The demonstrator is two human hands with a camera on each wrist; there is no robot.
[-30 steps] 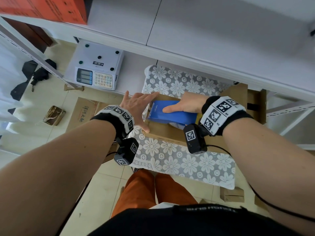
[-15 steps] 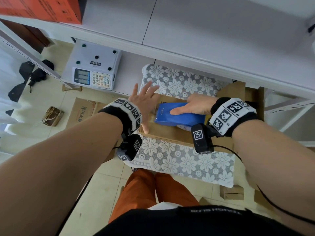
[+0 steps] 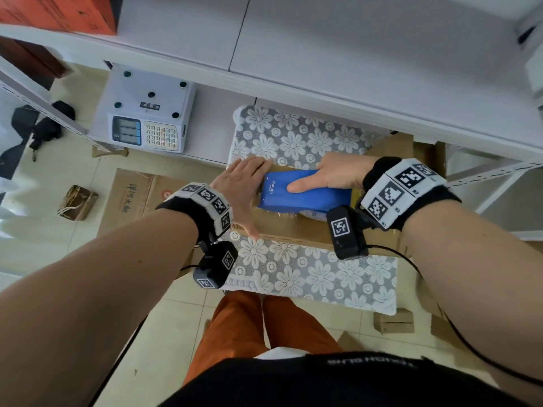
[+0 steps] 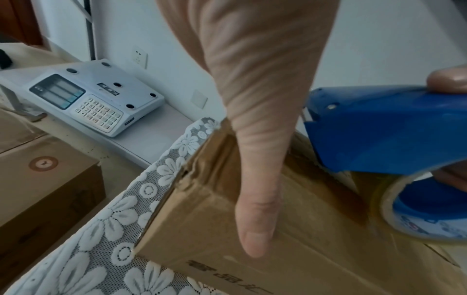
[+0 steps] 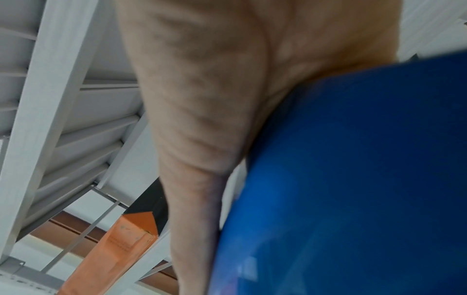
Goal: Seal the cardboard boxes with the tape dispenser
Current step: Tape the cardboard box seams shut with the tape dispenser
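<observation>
A brown cardboard box [image 3: 293, 227] [image 4: 290, 229] lies on a lace flower-patterned cloth. On its top sits a blue tape dispenser [image 3: 305, 193] [image 4: 384, 137] [image 5: 353, 179] with a roll of clear tape [image 4: 394, 211]. My right hand [image 3: 335, 174] grips the dispenser from above, index finger stretched along its top. My left hand [image 3: 244, 189] lies flat with straight fingers on the box's left end, its thumb [image 4: 257, 209] pressing the near edge. The box's right part is hidden behind my right wrist.
A white electronic scale [image 3: 147, 116] [image 4: 96, 99] stands on a low shelf at the left. Cardboard boxes [image 3: 132, 198] [image 4: 40, 179] rest on the tiled floor at the left. A white shelf [image 3: 323, 54] hangs over the far side. An orange box [image 3: 55, 10] sits up left.
My left hand's spread, raised fingers have come down flat and together onto the box's left end. The dispenser has stayed near the left end under my right hand.
</observation>
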